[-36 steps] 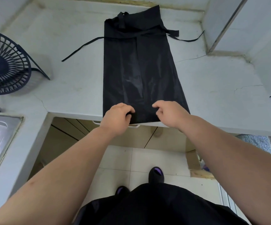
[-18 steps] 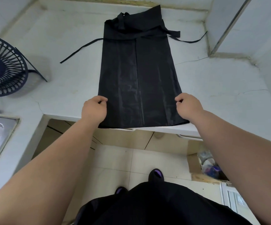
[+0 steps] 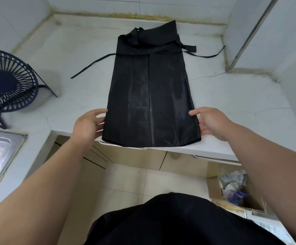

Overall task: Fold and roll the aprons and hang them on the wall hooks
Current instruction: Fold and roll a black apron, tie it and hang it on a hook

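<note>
Flanking the apron (image 3: 150,96), left hand (image 3: 88,124) and right hand (image 3: 210,122) show slack grip, fingertips obscured.

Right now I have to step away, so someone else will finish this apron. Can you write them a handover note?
Left hand: open, fingers straight along the apron's left edge, near the counter's front edge.
Right hand: open, at the right edge opposite.
Apron: flat on the counter, folded into a long strip. Its near end slightly overhangs the front edge, and its ties trail out at the far end.
Done: the lengthwise fold.
Left: roll it up and hang it. No hooks are in view.
</note>
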